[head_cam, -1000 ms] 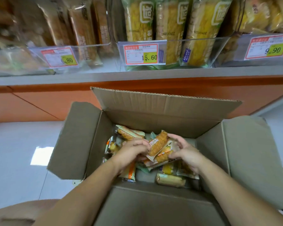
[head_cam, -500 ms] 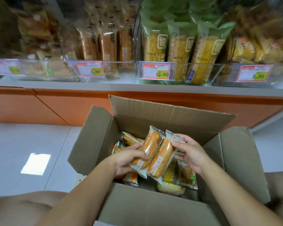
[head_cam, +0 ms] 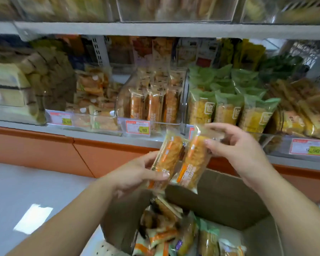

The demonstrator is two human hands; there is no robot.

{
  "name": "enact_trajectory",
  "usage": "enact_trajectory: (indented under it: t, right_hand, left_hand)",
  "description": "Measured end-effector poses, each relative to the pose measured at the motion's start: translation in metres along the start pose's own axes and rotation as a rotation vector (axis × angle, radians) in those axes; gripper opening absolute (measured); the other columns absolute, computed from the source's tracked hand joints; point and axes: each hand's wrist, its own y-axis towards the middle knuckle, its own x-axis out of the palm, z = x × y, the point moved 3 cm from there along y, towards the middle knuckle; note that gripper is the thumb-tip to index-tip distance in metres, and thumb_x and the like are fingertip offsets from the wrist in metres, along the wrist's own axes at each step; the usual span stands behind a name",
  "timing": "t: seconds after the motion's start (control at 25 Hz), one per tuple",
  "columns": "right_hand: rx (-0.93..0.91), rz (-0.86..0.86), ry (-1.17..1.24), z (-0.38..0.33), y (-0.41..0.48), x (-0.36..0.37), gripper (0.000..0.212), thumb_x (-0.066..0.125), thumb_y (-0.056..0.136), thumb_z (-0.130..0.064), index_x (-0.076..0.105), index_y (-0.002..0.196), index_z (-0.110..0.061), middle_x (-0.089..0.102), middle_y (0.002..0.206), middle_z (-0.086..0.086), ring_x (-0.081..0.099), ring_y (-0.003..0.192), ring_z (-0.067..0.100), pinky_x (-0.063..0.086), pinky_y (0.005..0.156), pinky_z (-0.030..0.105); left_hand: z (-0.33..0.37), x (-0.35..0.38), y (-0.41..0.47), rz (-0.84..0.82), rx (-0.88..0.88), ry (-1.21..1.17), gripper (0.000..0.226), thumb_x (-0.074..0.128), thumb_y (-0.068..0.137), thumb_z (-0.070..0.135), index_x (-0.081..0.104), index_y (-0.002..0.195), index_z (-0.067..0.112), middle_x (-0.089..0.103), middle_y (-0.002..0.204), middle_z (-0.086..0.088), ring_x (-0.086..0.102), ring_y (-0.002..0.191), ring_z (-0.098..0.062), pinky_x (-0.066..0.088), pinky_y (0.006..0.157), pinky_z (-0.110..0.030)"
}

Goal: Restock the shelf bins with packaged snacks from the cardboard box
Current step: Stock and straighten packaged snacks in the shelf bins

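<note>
Two clear-wrapped bread snack packs with orange print are held upright side by side in front of the lower shelf. My left hand (head_cam: 137, 174) grips the bottom of the left pack (head_cam: 167, 159). My right hand (head_cam: 236, 150) pinches the top of the right pack (head_cam: 194, 163). Below them the open cardboard box (head_cam: 225, 204) holds several more mixed snack packs (head_cam: 174, 235). Just behind the held packs, a clear shelf bin (head_cam: 164, 124) with a 6.80 price tag (head_cam: 138, 127) holds the same orange packs standing upright.
Neighbouring clear bins hold green-topped yellow packs (head_cam: 227, 108) on the right and loose orange snacks (head_cam: 94, 100) on the left. A second shelf (head_cam: 155, 30) runs above. An orange base panel (head_cam: 44, 154) sits under the shelf, with pale floor (head_cam: 26, 191) at left.
Both hands have lifted the two packs out of the box and up toward the shelf bins. The view has tilted upward, so more shelving shows and less of the box.
</note>
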Motion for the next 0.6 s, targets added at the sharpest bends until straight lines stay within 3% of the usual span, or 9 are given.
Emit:
enact_trajectory:
  t: [0.12, 0.28, 0.36, 0.48, 0.6]
  right_hand:
    - [-0.237, 0.105, 0.01, -0.068, 0.053, 0.003, 0.033, 0.072, 0.084, -0.011, 0.066, 0.111, -0.028, 0.07, 0.104, -0.007, 0.067, 0.089, 0.008, 0.058, 0.072, 0.024]
    - [-0.476, 0.125, -0.342, -0.114, 0.114, 0.027, 0.037, 0.071, 0.085, -0.017, 0.062, 0.119, -0.028, 0.062, 0.104, -0.022, 0.058, 0.089, -0.008, 0.046, 0.083, 0.011]
    - [-0.473, 0.026, -0.65, -0.108, 0.146, 0.047, 0.039, 0.07, 0.086, -0.021, 0.06, 0.123, -0.027, 0.061, 0.115, -0.017, 0.052, 0.1, -0.004, 0.039, 0.089, 0.013]
    - [-0.296, -0.2, -1.031, -0.073, 0.188, 0.066, 0.044, 0.069, 0.087, -0.03, 0.055, 0.128, -0.026, 0.059, 0.13, -0.002, 0.054, 0.107, 0.012, 0.04, 0.087, 0.023]
    - [-0.199, -0.292, -1.398, -0.055, 0.208, 0.078, 0.047, 0.061, 0.089, -0.044, 0.05, 0.131, -0.026, 0.056, 0.13, 0.002, 0.05, 0.116, 0.023, 0.039, 0.087, 0.031]
  left_hand:
    - [0.055, -0.042, -0.014, 0.189, 0.171, 0.034, 0.055, 0.073, 0.079, 0.006, 0.058, 0.129, 0.023, 0.071, 0.118, -0.004, 0.068, 0.109, -0.022, 0.054, 0.091, -0.039]
    - [0.074, -0.087, -0.016, 0.438, 0.345, -0.017, 0.049, 0.071, 0.075, 0.002, 0.063, 0.121, 0.017, 0.076, 0.103, 0.002, 0.071, 0.098, -0.013, 0.056, 0.071, -0.02]
    - [0.07, -0.101, -0.009, 0.494, 0.347, 0.031, 0.047, 0.072, 0.078, -0.002, 0.064, 0.119, 0.019, 0.076, 0.1, 0.004, 0.072, 0.094, -0.01, 0.055, 0.073, -0.02]
    - [0.066, -0.107, 0.001, 0.465, 0.327, 0.064, 0.047, 0.073, 0.08, 0.0, 0.063, 0.12, 0.023, 0.075, 0.107, 0.004, 0.07, 0.102, -0.011, 0.052, 0.087, -0.031]
    - [0.064, -0.109, 0.006, 0.419, 0.296, 0.136, 0.046, 0.074, 0.081, 0.003, 0.063, 0.119, 0.027, 0.075, 0.107, 0.009, 0.069, 0.099, -0.006, 0.053, 0.082, -0.025]
